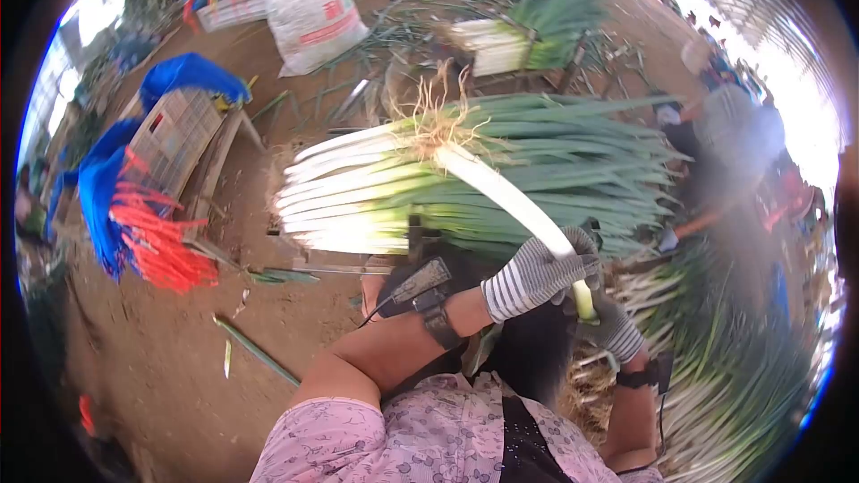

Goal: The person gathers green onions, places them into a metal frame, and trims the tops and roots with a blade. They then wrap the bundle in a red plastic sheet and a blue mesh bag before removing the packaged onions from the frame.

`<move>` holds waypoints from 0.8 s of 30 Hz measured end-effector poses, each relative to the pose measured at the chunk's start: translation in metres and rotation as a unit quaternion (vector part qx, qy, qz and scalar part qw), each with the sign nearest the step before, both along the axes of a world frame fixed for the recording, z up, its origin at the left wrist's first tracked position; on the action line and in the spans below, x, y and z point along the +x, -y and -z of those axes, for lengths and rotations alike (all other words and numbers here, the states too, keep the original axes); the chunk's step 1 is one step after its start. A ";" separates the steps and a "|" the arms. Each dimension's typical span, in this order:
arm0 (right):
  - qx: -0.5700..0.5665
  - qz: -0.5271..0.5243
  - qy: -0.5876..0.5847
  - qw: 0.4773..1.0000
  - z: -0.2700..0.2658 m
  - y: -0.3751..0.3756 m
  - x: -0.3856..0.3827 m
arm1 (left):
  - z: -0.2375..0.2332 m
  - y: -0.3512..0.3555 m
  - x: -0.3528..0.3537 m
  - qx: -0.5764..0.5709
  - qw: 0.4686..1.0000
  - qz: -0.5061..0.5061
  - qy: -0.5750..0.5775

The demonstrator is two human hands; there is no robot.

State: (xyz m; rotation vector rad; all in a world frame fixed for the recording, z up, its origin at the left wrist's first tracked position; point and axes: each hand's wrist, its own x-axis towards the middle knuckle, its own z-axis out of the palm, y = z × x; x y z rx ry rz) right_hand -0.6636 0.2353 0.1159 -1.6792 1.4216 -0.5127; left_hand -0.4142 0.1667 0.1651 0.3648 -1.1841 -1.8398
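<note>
A long green onion with shaggy roots is held at a slant, root end up and away from me. My left hand, in a striped grey-and-white glove, wraps around its stalk. Close below, my right hand, in a similar glove, is curled at the stalk's lower, greener end; its fingers are partly hidden. Behind the held onion, a thick row of green onions lies on a low stand, white ends left and leaves right.
More green onions with roots are piled at my right. On the left, a crate on a wooden bench carries blue cloth and red strips. A white sack and another onion bundle stand beyond. A person is at right.
</note>
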 end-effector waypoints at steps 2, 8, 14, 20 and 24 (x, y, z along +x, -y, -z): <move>0.065 -0.018 -0.048 0.997 -0.020 0.002 0.017 | -0.005 0.007 0.032 0.009 0.995 -0.002 -0.099; -0.082 0.009 -0.177 0.981 -0.082 0.019 0.036 | 0.016 0.047 0.113 -0.017 0.993 -0.059 -0.099; -0.319 -0.145 -0.316 0.882 -0.177 0.111 0.074 | 0.086 0.104 0.213 -0.268 0.655 -0.510 0.489; -0.327 -0.324 -0.381 0.802 -0.210 0.186 0.180 | 0.130 0.104 0.255 -0.219 0.528 -0.527 0.628; -0.247 -0.345 -0.428 0.798 -0.188 0.225 0.225 | 0.153 0.098 0.251 -0.236 0.525 -0.567 0.590</move>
